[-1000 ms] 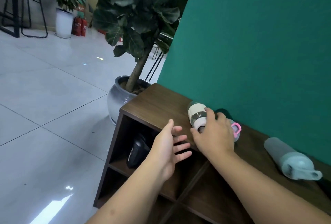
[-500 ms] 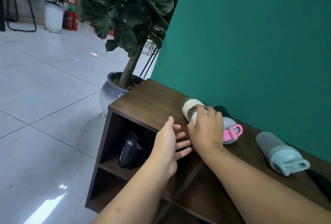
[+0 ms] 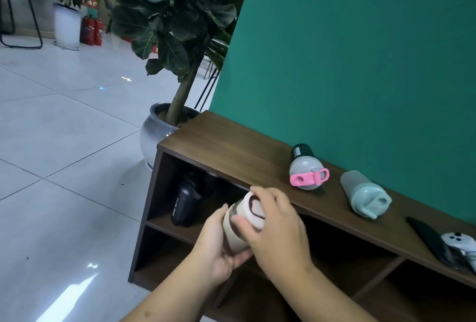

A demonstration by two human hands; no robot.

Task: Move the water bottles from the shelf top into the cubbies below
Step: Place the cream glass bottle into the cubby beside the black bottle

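Both hands hold the cream bottle (image 3: 243,224) in front of the shelf unit (image 3: 231,157), clear of its top: the left hand (image 3: 219,252) cups the body from below with fingers curled around it, and the right hand (image 3: 278,229) is closed over the lid end from above. A second ago this bottle lay on the shelf top under the right hand alone, the left hand open beside it (so the lift is done and only the placing remains). It now hangs level with the upper left cubby (image 3: 195,200), apparently the next destination.

Ordered by size, the surroundings are: a green wall (image 3: 360,51) behind the shelf; a potted plant (image 3: 175,25) at the far left end; a black bottle (image 3: 184,202) already standing in the upper left cubby, which takes up part of that space and may hinder insertion; a grey bottle with a pale green lid (image 3: 364,194) and a dark bottle with a pink-strapped lid (image 3: 306,169), both lying on the shelf top and still to be moved; and a dark flat object with a white controller (image 3: 461,243) at the right end.
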